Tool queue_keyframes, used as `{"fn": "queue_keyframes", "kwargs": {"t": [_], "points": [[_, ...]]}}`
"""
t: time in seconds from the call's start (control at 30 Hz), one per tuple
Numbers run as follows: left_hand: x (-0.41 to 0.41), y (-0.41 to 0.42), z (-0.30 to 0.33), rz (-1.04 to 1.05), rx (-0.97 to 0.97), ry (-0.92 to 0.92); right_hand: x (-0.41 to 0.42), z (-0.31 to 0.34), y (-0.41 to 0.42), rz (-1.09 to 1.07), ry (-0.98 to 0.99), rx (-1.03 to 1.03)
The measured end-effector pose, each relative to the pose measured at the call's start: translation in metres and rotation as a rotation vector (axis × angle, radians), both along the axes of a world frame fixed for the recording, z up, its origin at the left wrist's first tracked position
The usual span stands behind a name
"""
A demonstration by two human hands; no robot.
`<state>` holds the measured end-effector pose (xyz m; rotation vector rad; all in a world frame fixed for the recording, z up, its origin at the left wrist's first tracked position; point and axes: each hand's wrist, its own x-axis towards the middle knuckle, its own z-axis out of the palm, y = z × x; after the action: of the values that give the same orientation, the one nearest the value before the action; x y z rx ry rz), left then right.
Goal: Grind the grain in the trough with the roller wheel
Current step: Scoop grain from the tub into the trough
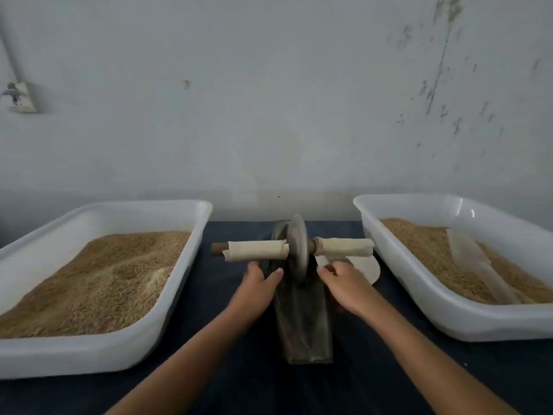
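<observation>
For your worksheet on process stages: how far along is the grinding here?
Done: the roller wheel stands in the trough at its far end. In hand: the left hand and right hand are just below the wrapped handles, not gripping them. Left: the rolling itself; whether grain lies in the trough cannot be told. Both white tubs hold plenty of grain.

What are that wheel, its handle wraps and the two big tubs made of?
The wheel looks like dull grey metal, perhaps iron: matte sheen, thin hard rim. The wraps seem to be cream cloth or paper, rolled, with loose, frayed edges. The tubs look like white plastic: smooth, glossy, slightly translucent, with rounded corners.
</observation>
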<state>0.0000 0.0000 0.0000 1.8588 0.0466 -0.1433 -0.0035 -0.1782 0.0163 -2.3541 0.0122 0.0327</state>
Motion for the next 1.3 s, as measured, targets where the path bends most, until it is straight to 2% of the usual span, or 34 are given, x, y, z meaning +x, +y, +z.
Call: {"fn": "queue_keyframes", "kwargs": {"t": [0.13, 0.27, 0.4, 0.53, 0.73, 1.03, 1.1, 1.13, 1.17, 1.23, 1.27, 1.3], "points": [[0.002, -0.01, -0.008, 0.065, -0.279, 0.041, 0.018, -0.009, 0.016, -0.056, 0.058, 0.142], [0.008, -0.018, -0.017, 0.115, -0.485, 0.017, 0.031, -0.021, 0.025, -0.126, 0.031, 0.488], [0.012, -0.024, -0.016, 0.128, -0.695, 0.065, 0.038, -0.03, 0.023, -0.161, 0.0, 0.587], [0.019, -0.024, -0.018, 0.17, -0.716, 0.117, 0.04, -0.037, 0.023, -0.156, -0.031, 0.627], [0.03, -0.023, -0.018, 0.204, -0.807, 0.198, 0.048, -0.034, 0.024, -0.155, -0.057, 0.584], [0.05, -0.024, -0.013, 0.226, -0.725, 0.201, 0.066, -0.028, 0.025, -0.105, -0.061, 0.606], [0.048, -0.021, -0.006, 0.158, -0.615, 0.222, 0.066, -0.026, 0.022, -0.066, -0.027, 0.592], [0.046, -0.017, 0.0, 0.088, -0.444, 0.194, 0.065, -0.024, 0.019, -0.052, -0.002, 0.577], [0.044, -0.012, 0.006, -0.011, -0.141, 0.138, 0.065, -0.023, 0.015, -0.041, 0.016, 0.544], [0.038, -0.001, 0.016, -0.149, 0.637, -0.087, 0.063, -0.018, 0.005, -0.022, 0.044, 0.47], [0.032, 0.002, 0.023, -0.151, 0.934, -0.203, 0.063, -0.015, 0.001, -0.016, 0.061, 0.444], [0.028, 0.003, 0.028, -0.085, 1.093, -0.323, 0.063, -0.011, -0.002, -0.014, 0.075, 0.426]]}}
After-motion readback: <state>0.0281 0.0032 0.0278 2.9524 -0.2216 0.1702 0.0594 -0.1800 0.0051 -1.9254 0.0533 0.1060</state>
